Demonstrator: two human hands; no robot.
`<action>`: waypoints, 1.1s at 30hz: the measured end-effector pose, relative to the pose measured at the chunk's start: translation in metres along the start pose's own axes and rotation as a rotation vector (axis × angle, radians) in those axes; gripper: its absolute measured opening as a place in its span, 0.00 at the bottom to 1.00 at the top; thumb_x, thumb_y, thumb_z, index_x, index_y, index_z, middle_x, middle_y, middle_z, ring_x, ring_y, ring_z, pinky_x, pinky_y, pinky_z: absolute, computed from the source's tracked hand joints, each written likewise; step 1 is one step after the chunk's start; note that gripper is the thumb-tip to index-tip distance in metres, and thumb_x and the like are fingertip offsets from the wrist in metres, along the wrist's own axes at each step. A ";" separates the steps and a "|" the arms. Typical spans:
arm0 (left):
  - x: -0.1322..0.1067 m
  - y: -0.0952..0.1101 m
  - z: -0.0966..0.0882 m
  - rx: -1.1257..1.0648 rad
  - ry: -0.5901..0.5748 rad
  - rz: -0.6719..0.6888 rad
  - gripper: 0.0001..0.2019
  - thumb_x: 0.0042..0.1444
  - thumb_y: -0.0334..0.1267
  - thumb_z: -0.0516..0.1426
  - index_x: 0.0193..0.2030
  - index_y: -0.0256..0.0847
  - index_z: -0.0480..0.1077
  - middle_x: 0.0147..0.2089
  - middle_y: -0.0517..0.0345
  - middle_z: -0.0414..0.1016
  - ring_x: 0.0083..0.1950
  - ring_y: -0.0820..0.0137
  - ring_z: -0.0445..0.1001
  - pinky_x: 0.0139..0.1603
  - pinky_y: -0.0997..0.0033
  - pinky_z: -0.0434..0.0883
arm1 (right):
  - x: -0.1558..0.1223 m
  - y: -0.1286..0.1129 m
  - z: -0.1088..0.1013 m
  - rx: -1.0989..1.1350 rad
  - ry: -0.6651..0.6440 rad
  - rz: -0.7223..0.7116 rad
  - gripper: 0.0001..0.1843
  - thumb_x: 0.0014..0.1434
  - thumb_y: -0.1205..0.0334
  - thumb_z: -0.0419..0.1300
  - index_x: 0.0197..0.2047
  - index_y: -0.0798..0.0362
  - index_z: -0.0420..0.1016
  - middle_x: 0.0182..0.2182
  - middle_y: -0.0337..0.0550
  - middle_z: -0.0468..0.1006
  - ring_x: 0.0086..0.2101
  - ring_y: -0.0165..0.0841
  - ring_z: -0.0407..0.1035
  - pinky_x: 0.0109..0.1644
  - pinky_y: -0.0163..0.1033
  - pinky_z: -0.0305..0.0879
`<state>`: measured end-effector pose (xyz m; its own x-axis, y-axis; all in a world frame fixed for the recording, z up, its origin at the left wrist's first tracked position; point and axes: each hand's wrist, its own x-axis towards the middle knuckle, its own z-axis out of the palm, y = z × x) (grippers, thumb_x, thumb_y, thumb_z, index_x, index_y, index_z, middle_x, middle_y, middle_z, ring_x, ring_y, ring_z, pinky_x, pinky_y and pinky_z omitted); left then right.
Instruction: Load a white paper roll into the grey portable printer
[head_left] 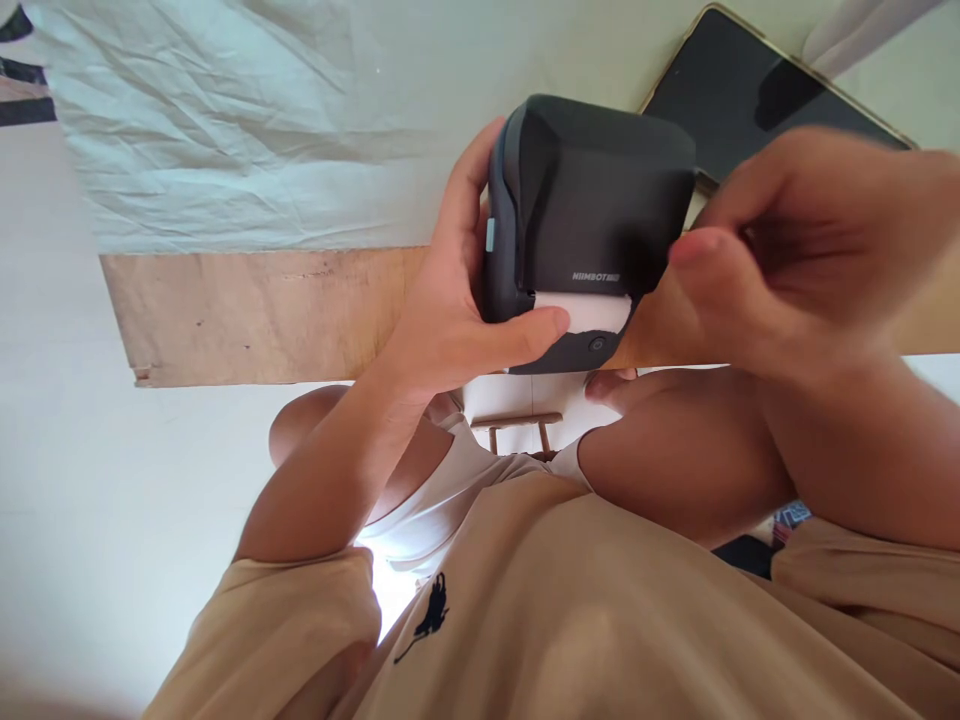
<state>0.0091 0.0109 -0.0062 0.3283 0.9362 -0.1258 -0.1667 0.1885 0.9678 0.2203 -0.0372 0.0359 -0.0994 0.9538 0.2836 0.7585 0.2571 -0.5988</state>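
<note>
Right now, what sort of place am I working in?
Probably a makeshift desk at home or in a small shop: a wooden board under a creased pale cloth, a tablet lying on it, and a Niimbot label printer gripped in your left hand, with your right hand at its paper slot.

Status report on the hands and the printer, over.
Left hand clamps label printer, thumb on white paper strip. Right hand at its right edge, blurred, grip unclear. Dark tablet lies behind.
</note>
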 end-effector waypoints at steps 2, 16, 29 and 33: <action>0.003 0.008 0.005 -0.016 0.017 -0.051 0.36 0.53 0.47 0.66 0.69 0.54 0.66 0.45 0.54 0.80 0.56 0.58 0.81 0.52 0.61 0.80 | 0.002 -0.002 0.009 0.029 -0.039 -0.017 0.37 0.68 0.39 0.54 0.23 0.67 0.59 0.19 0.41 0.54 0.24 0.06 0.46 0.28 0.23 0.37; -0.011 0.009 0.015 -0.097 0.013 0.039 0.16 0.56 0.42 0.62 0.49 0.44 0.68 0.43 0.58 0.73 0.45 0.67 0.79 0.36 0.75 0.72 | 0.009 0.006 0.020 0.087 -0.197 0.191 0.54 0.53 0.13 0.46 0.23 0.66 0.58 0.19 0.41 0.51 0.23 0.07 0.44 0.25 0.24 0.38; 0.006 0.010 0.004 -0.211 -0.085 -0.047 0.19 0.67 0.60 0.53 0.55 0.54 0.75 0.49 0.59 0.82 0.67 0.57 0.76 0.63 0.59 0.79 | 0.008 0.016 0.019 0.050 -0.185 0.017 0.47 0.65 0.23 0.43 0.26 0.66 0.61 0.21 0.41 0.60 0.24 0.06 0.49 0.28 0.23 0.44; 0.012 0.018 0.005 -0.195 -0.016 -0.158 0.22 0.67 0.61 0.55 0.58 0.52 0.75 0.44 0.57 0.83 0.60 0.57 0.81 0.58 0.59 0.80 | 0.010 0.015 0.018 0.078 -0.180 -0.095 0.38 0.63 0.35 0.58 0.23 0.65 0.59 0.18 0.40 0.56 0.21 0.07 0.46 0.24 0.24 0.42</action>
<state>0.0148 0.0237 0.0108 0.3787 0.8859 -0.2677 -0.2881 0.3877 0.8756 0.2186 -0.0207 0.0163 -0.2865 0.9354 0.2074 0.6887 0.3515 -0.6342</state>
